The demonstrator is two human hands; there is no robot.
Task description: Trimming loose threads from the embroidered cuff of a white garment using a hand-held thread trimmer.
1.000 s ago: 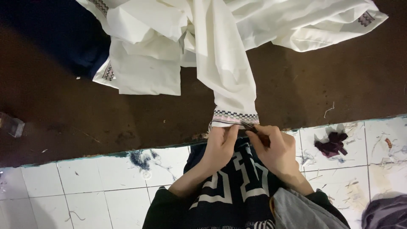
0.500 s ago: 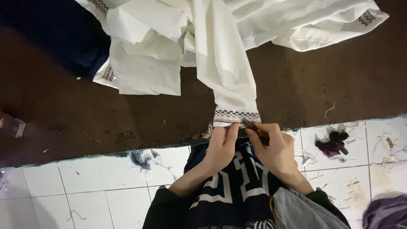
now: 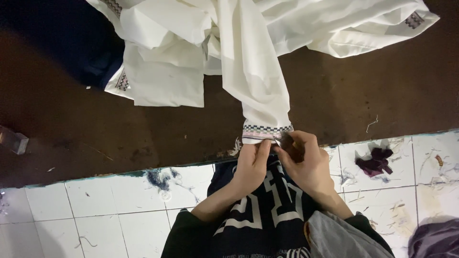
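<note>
A white garment (image 3: 248, 62) lies heaped on a dark brown table (image 3: 95, 129), one sleeve stretching toward me. The sleeve's cuff (image 3: 266, 131) has a patterned band and hangs at the table's near edge. My left hand (image 3: 251, 165) pinches the cuff's lower edge from the left. My right hand (image 3: 306, 162) is closed on a small dark metal tool (image 3: 287, 141), its tip touching the cuff's right end. Both hands are close together, just below the cuff.
A white tiled floor (image 3: 95, 210) with thread scraps and a dark purple cloth scrap (image 3: 375, 162) lies below the table edge. A small grey object (image 3: 12, 139) sits at the table's left. Purple fabric (image 3: 435, 239) shows at the bottom right.
Almost nothing differs. My hands stay on the cuff, with only slight finger shifts at its edge.
</note>
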